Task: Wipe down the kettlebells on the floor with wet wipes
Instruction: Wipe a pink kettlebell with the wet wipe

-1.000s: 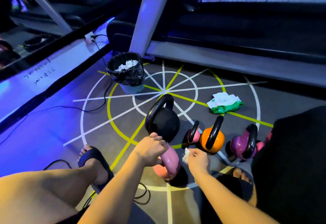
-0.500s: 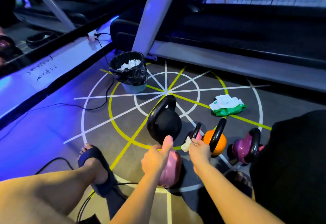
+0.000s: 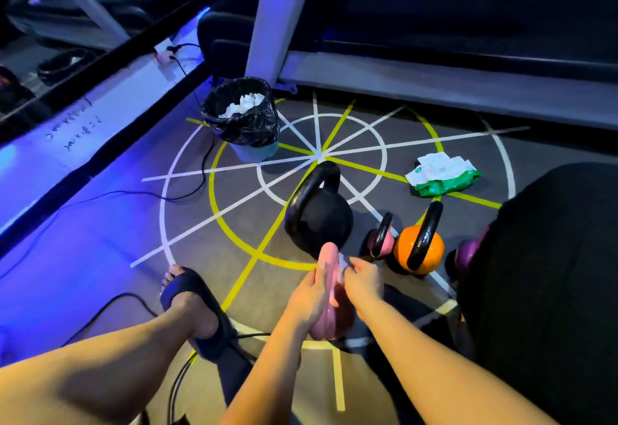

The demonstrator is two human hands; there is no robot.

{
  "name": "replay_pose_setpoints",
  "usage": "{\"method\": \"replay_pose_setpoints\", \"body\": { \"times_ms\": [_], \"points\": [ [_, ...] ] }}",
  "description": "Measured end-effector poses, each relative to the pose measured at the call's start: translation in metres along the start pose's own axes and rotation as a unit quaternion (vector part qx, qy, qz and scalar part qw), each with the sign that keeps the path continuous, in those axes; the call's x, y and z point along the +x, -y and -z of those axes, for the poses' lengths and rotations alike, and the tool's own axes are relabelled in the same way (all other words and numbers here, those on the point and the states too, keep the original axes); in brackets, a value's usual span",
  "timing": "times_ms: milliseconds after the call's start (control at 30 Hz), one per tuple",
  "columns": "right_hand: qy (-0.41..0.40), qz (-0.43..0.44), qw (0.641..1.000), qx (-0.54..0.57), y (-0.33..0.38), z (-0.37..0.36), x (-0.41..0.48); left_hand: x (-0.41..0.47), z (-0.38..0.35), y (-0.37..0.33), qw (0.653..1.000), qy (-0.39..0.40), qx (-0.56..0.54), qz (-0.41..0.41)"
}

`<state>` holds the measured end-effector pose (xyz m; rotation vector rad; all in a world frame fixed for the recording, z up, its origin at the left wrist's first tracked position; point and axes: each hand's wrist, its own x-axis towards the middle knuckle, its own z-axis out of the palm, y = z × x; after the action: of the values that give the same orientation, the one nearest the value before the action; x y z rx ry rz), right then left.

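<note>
One pink kettlebell, black kettlebell, orange kettlebell, perhaps purple kettlebell; green-and-white wipes pack.

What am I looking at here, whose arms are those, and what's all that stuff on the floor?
No machine here: this is one picture from a camera worn on a person's head, looking down at their own bare hands. The left hand grips the handle of a pale pink kettlebell, and the right hand pinches a small white wet wipe against that handle. On the grey floor with white and yellow lines stand a large black kettlebell, a small pink kettlebell, an orange kettlebell with a black handle and a purple kettlebell, partly hidden. Further back lie a green pack of wet wipes and a bin lined with a black bag, with crumpled white paper inside.
</note>
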<state>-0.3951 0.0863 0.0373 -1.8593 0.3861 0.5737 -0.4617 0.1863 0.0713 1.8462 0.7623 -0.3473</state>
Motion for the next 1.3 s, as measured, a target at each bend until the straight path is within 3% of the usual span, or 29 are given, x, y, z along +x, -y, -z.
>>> {"method": "replay_pose_setpoints", "body": {
  "times_ms": [100,200,367,467,600,800,867,1033,1133,1300],
  "points": [
    [0.054,-0.039,0.997,-0.03,-0.005,-0.015,0.001,0.005,0.0,0.001,0.999,0.009,0.032,-0.02],
    [0.055,-0.056,0.997,-0.008,0.001,-0.021,-0.002,0.008,0.003,0.001,0.998,0.018,0.045,-0.032],
    [0.02,-0.009,0.985,0.17,0.014,-0.015,-0.007,0.01,0.009,-0.007,0.996,0.047,0.009,-0.07],
    [0.054,-0.003,0.99,0.129,0.012,-0.008,-0.004,0.013,0.012,-0.007,0.996,0.061,0.012,-0.07],
    [0.087,-0.065,0.99,0.087,0.002,-0.006,-0.002,0.016,0.013,-0.005,0.997,0.065,0.004,-0.049],
    [-0.05,0.039,0.985,0.161,0.022,-0.008,-0.044,0.012,0.014,-0.008,0.994,0.079,-0.028,-0.069],
    [-0.036,0.033,0.987,0.152,0.021,-0.011,-0.05,0.009,0.016,-0.012,0.993,0.087,-0.023,-0.07],
    [0.067,0.026,0.997,0.004,0.021,0.0,-0.022,0.005,0.013,-0.013,0.996,0.06,-0.006,-0.06],
    [0.047,0.049,0.997,-0.039,0.024,-0.002,-0.027,0.003,0.01,-0.014,0.996,0.047,-0.001,-0.074],
    [-0.011,0.085,0.996,-0.009,0.008,-0.012,-0.06,0.007,0.013,-0.01,0.997,0.057,0.003,-0.046]
  ]
}}
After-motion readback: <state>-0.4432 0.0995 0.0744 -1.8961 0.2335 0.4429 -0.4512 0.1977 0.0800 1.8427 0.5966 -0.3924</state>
